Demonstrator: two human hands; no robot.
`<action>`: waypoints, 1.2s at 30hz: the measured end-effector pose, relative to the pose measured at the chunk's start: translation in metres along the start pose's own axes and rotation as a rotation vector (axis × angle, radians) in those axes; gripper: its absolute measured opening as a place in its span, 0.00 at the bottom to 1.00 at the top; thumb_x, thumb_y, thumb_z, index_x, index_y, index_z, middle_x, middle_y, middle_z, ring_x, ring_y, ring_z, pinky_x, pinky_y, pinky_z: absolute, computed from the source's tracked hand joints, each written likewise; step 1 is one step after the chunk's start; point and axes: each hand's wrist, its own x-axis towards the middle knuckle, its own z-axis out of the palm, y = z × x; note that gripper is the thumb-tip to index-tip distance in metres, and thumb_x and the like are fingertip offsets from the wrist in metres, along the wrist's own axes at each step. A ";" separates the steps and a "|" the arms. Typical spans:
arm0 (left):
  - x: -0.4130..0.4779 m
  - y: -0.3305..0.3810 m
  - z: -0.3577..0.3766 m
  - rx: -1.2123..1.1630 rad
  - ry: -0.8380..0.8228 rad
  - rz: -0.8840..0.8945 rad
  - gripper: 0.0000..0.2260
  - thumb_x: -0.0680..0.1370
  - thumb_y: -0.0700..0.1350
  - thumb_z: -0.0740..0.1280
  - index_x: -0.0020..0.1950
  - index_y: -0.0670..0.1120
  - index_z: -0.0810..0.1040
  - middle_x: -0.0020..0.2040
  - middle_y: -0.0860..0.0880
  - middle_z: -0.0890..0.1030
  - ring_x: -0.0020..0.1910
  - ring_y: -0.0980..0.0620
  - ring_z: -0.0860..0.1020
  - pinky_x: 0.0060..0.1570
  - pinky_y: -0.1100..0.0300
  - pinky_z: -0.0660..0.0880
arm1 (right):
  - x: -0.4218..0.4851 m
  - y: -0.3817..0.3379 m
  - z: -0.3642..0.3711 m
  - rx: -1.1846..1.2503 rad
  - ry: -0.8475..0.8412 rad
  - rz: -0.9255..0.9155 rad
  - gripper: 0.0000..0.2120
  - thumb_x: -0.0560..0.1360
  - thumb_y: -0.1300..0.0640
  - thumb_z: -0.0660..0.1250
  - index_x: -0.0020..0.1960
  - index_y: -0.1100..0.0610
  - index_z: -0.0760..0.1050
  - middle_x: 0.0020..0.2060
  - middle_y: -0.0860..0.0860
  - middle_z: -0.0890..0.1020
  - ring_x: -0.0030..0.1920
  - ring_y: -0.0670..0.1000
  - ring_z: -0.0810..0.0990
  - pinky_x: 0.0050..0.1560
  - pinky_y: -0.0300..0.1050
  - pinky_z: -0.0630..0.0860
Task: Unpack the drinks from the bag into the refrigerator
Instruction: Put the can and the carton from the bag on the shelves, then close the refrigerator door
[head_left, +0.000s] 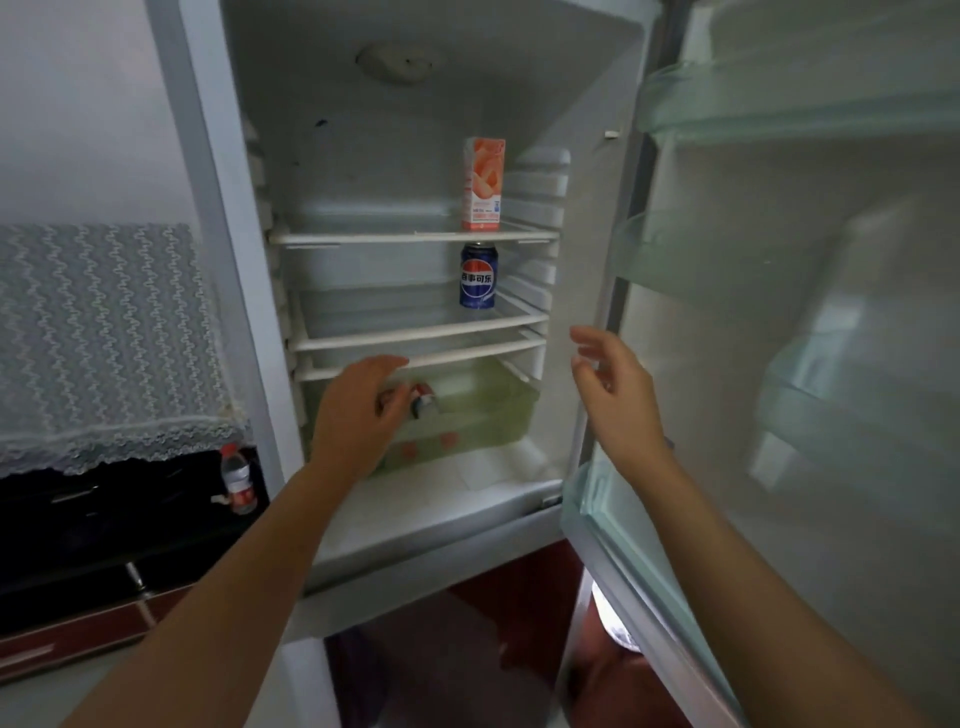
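The refrigerator (249, 218) stands open in front of me. An orange-and-white drink carton (483, 183) stands upright on the top shelf, at the right. Below it a blue cola can (478, 277) stands on the second shelf. My left hand (358, 415) reaches into the pale green drawer (498, 415) at the bottom and is closed around a red-and-silver can (423, 401) lying on its side there. My right hand (613, 395) hovers by the refrigerator's right wall, fingers apart and holding nothing. The bag is not in view.
The refrigerator door (810, 312) is swung open at the right, with clear shelves. At the left a lace-covered counter (104, 338) has a small water bottle (238, 478) hanging below its edge against a dark cabinet. A red cabinet front shows below the refrigerator.
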 end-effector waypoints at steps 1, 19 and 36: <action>-0.013 0.008 -0.008 0.007 0.001 0.007 0.22 0.73 0.54 0.55 0.56 0.41 0.77 0.51 0.40 0.80 0.49 0.46 0.76 0.50 0.57 0.68 | -0.014 -0.003 -0.004 0.008 0.002 0.015 0.14 0.77 0.62 0.59 0.61 0.53 0.71 0.56 0.46 0.75 0.57 0.47 0.73 0.53 0.34 0.69; -0.108 0.057 -0.043 0.351 -0.189 0.305 0.15 0.75 0.50 0.55 0.56 0.46 0.73 0.52 0.43 0.80 0.50 0.42 0.77 0.53 0.45 0.73 | -0.157 -0.049 -0.065 -0.661 -0.117 -0.073 0.24 0.73 0.48 0.51 0.64 0.57 0.71 0.60 0.54 0.77 0.60 0.55 0.73 0.58 0.41 0.64; -0.169 0.165 0.017 0.095 -0.437 0.514 0.23 0.71 0.53 0.53 0.57 0.44 0.78 0.57 0.42 0.80 0.57 0.43 0.77 0.63 0.49 0.63 | -0.308 -0.102 -0.190 -1.122 0.128 0.215 0.17 0.69 0.60 0.67 0.57 0.61 0.75 0.53 0.56 0.81 0.53 0.60 0.78 0.57 0.44 0.69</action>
